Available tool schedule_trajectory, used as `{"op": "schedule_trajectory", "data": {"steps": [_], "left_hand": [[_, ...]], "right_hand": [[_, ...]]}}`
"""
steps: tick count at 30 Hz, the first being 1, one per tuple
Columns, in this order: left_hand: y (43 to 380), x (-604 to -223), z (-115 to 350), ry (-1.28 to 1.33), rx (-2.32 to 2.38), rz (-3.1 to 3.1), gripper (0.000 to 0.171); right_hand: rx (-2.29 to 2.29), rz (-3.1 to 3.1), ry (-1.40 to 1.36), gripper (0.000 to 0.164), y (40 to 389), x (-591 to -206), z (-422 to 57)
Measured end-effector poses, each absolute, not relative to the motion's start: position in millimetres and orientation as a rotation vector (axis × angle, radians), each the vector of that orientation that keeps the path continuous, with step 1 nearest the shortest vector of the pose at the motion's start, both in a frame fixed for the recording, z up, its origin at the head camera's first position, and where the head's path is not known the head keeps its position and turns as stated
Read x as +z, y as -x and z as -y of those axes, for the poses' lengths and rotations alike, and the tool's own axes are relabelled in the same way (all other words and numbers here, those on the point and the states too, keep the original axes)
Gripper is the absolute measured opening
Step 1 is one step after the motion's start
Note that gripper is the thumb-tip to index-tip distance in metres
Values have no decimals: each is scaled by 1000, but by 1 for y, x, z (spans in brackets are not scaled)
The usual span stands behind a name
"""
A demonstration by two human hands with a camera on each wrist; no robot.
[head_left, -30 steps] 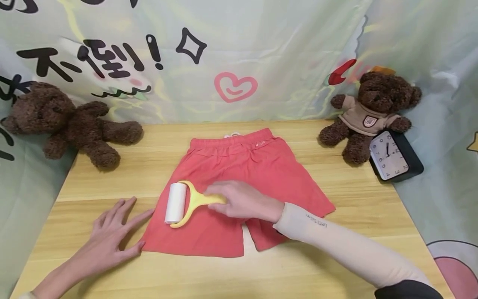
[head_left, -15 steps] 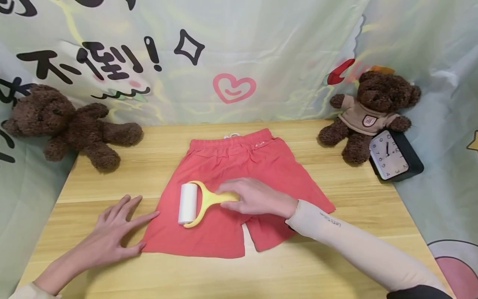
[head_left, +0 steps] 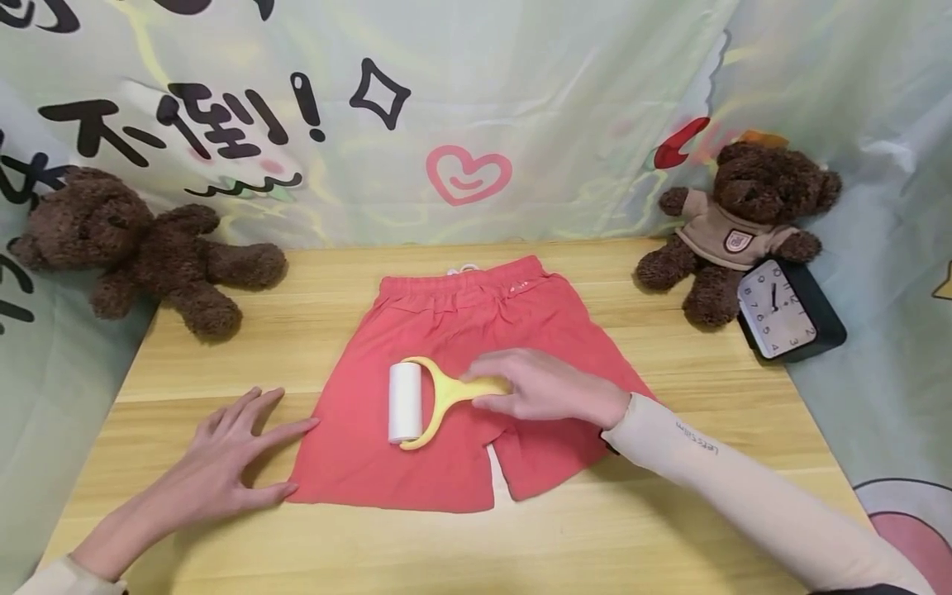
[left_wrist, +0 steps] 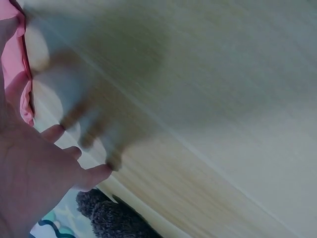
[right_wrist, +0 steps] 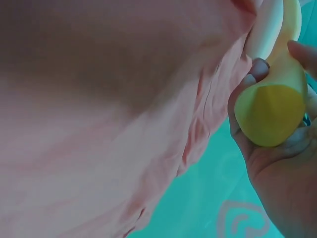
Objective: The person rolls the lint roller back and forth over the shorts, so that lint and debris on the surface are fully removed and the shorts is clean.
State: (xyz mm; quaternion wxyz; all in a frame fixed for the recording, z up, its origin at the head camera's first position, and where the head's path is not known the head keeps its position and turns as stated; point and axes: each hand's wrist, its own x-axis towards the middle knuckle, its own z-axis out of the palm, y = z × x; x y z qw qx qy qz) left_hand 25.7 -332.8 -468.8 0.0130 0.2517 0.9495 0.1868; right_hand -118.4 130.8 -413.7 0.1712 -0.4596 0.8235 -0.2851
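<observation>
Red shorts (head_left: pixel 372 463) lie spread flat on the wooden table, waistband away from me. My right hand (head_left: pixel 539 387) grips the yellow handle of a lint roller (head_left: pixel 405 402), whose white roll rests on the left leg of the shorts. In the right wrist view the fingers wrap round the handle (right_wrist: pixel 271 114), its butt end facing the camera. My left hand (head_left: pixel 216 463) lies with fingers spread at the left edge of the shorts, thumb and index fingertip touching the cloth. The left wrist view shows the other fingertips of this hand (left_wrist: pixel 39 173) down on the wood.
A brown teddy bear (head_left: pixel 164 248) lies at the back left of the table (head_left: pixel 357 554). Another bear in a beige shirt (head_left: pixel 744 223) sits at the back right, beside a black clock (head_left: pixel 792 310). A printed cloth (head_left: pixel 565 124) hangs behind.
My right hand has moved the lint roller rightward across the left leg of the shorts. My left hand has shifted slightly, its index fingertip now on the cloth edge.
</observation>
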Motion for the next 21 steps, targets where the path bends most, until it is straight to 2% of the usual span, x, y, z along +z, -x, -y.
{"op": "schedule_trajectory", "data": {"steps": [9,21], "left_hand": [[-29,-470,329,-758,622,-2950,81],[-28,-466,329,-749,618,-2950,81]], "right_hand": [[-790,-2341,1360,32,125,-410,-161],[-835,-2339,1389,21,130,-406,-201]]}}
